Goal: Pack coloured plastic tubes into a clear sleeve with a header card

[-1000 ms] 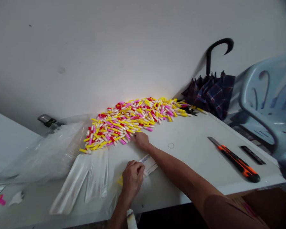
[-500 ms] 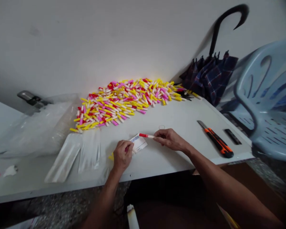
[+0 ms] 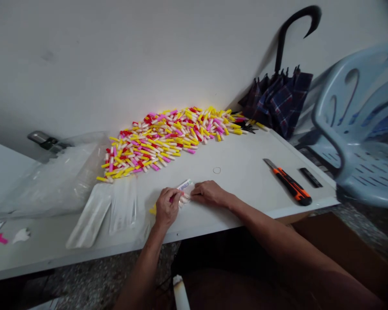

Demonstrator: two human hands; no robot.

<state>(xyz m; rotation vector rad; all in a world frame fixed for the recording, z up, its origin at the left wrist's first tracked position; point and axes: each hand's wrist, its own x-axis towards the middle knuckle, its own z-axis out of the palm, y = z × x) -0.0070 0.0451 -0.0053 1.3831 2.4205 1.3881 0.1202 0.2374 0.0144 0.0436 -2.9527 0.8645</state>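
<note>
A large heap of small plastic tubes (image 3: pixel 158 144) with yellow, pink, red and white parts lies across the back of the white table (image 3: pixel 239 155). In front of the heap, my left hand (image 3: pixel 168 207) and my right hand (image 3: pixel 210 193) meet over a white printed paper slip (image 3: pixel 185 186). Both hands pinch the slip, and a small tube seems wrapped in it, mostly hidden by my fingers. A yellow piece (image 3: pixel 153 210) shows just left of my left hand, partly under it.
Transparent plastic bags (image 3: pixel 90 215) lie left of my hands. To the right are an orange utility knife (image 3: pixel 291 186) and a black blade case (image 3: pixel 311 177). A plaid umbrella (image 3: pixel 278 94) leans on the wall, and a blue plastic chair (image 3: pixel 355 129) stands beyond the table's right edge.
My hands have come together over the paper slip. The red-tipped tube that my right hand held beside the slip is now mostly hidden in it. The view has shifted little.
</note>
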